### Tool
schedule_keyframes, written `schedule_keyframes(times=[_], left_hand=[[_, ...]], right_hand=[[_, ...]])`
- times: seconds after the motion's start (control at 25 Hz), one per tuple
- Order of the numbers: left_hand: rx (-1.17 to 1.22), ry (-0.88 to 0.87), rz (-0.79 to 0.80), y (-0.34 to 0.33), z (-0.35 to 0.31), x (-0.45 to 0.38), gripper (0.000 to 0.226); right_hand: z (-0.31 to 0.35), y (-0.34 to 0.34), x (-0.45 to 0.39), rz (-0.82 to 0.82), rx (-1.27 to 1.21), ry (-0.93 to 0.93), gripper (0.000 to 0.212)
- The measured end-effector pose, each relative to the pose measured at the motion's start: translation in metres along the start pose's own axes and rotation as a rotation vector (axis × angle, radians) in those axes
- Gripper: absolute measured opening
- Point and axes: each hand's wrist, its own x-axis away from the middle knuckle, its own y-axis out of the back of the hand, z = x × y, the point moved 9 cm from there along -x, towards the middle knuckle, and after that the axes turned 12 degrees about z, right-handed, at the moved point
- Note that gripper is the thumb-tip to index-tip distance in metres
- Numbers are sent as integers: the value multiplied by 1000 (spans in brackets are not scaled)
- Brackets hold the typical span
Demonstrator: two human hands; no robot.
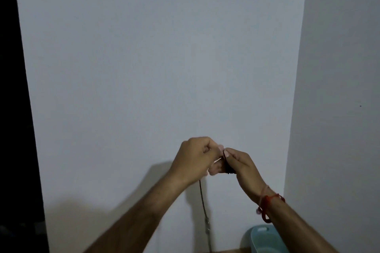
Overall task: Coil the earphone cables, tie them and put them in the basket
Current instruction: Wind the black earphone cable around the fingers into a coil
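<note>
Both hands are raised in front of a pale wall, close together. My left hand (195,160) and my right hand (240,163) pinch a small dark coil of earphone cable (227,163) between them. A loose end of the cable (203,205) hangs straight down below my left hand, with a small grey piece further down it. A light blue basket (265,240) stands at the bottom right, partly hidden by my right forearm; what it holds cannot be seen.
A pale wall fills most of the view, with a corner at the right. A dark opening runs along the left edge. A strip of wooden surface (232,251) shows at the very bottom. Red thread bands (267,205) circle my right wrist.
</note>
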Motion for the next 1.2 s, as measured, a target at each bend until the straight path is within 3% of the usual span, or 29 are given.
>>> schedule_keyframes(times=[0.36, 0.6, 0.76, 0.88, 1.04, 1.2], left_hand=[[274, 67, -11, 19, 19, -56, 31], [241, 219, 42, -36, 64, -50, 34], [311, 154, 80, -68, 87, -5, 45], [229, 95, 58, -66, 91, 22, 38], [86, -63, 11, -30, 57, 38, 21], [-46, -145, -53, 17, 4, 19, 14]], right_hand=[[38, -13, 11, 113, -357, 47, 35], [68, -2, -17, 62, -523, 207, 44], [63, 32, -39, -66, -404, 209, 41], [45, 61, -45, -169, -153, 136, 35], [17, 66, -32, -152, 167, 47, 31], [10, 41, -15, -67, 242, 45, 34]])
